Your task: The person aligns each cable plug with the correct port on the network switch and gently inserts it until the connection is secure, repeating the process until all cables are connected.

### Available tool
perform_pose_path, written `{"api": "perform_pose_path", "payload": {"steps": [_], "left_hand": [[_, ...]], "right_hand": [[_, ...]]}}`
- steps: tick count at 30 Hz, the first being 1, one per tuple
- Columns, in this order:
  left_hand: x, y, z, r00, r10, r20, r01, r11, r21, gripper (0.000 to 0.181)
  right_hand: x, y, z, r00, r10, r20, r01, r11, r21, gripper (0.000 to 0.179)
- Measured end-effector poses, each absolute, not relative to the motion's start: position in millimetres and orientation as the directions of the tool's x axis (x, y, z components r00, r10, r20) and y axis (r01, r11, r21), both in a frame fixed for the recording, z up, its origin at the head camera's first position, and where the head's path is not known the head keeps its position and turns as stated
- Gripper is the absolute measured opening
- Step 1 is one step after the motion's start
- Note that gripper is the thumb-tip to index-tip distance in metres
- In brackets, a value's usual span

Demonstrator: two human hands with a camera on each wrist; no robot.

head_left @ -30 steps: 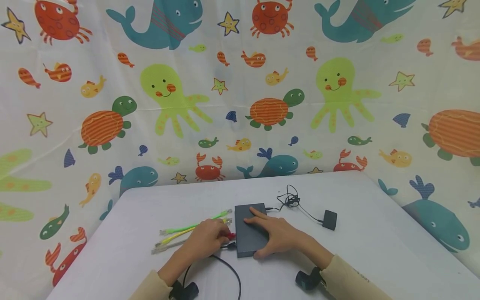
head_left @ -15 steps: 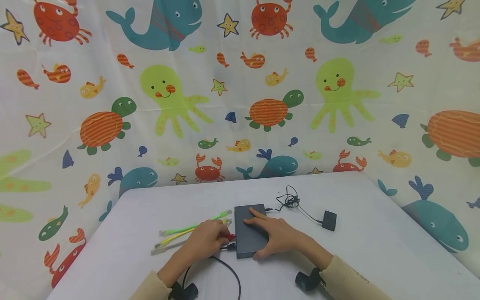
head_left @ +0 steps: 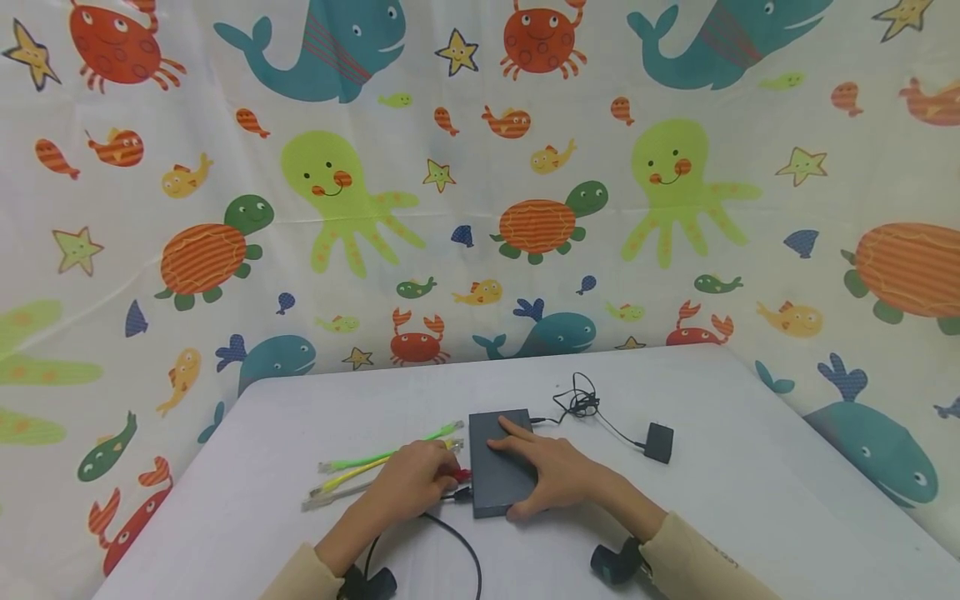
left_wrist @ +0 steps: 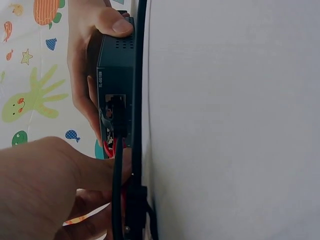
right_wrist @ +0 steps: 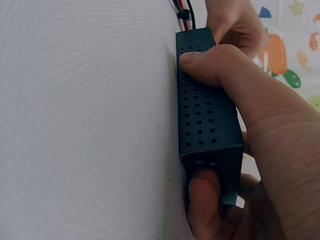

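A dark network switch (head_left: pixel 493 483) lies flat on the white table in the head view. My right hand (head_left: pixel 561 472) holds it from the right, with fingers spread over its top and the thumb on the vented side (right_wrist: pixel 199 112). At the left side, my left hand (head_left: pixel 408 477) pinches a red network cable (head_left: pixel 463 475) by its plug end against the ports. How deep the red plug sits is hidden by my fingers. A black cable (left_wrist: pixel 119 117) is plugged into a port beside it. The rest of the red cable is mostly covered by my hand.
Green (head_left: pixel 352 461), yellow (head_left: pixel 343 479) and grey (head_left: pixel 324 498) network cables lie left of the switch, partly under my left hand. A black power adapter (head_left: pixel 659 442) sits to the right, its bundled cord (head_left: pixel 583 403) running to the switch. A patterned curtain (head_left: pixel 480 183) hangs behind.
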State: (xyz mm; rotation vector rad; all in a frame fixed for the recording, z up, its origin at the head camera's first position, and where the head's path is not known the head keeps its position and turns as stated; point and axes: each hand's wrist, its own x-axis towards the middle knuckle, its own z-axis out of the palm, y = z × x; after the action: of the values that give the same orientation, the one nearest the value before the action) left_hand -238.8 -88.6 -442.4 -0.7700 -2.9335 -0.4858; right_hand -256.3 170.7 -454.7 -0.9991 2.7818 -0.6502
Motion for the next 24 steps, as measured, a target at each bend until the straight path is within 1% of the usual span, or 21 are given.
{"api": "perform_pose_path", "payload": {"steps": [24], "left_hand": [[-239.0,-88.7,-441.6,-0.868,0.474,0.148,0.496,0.817,0.294,0.011]], "right_hand": [[-255.8,170.7,-454.0,-0.778,-0.628,0.035,-0.576,0.690,-0.439,0.092]]}}
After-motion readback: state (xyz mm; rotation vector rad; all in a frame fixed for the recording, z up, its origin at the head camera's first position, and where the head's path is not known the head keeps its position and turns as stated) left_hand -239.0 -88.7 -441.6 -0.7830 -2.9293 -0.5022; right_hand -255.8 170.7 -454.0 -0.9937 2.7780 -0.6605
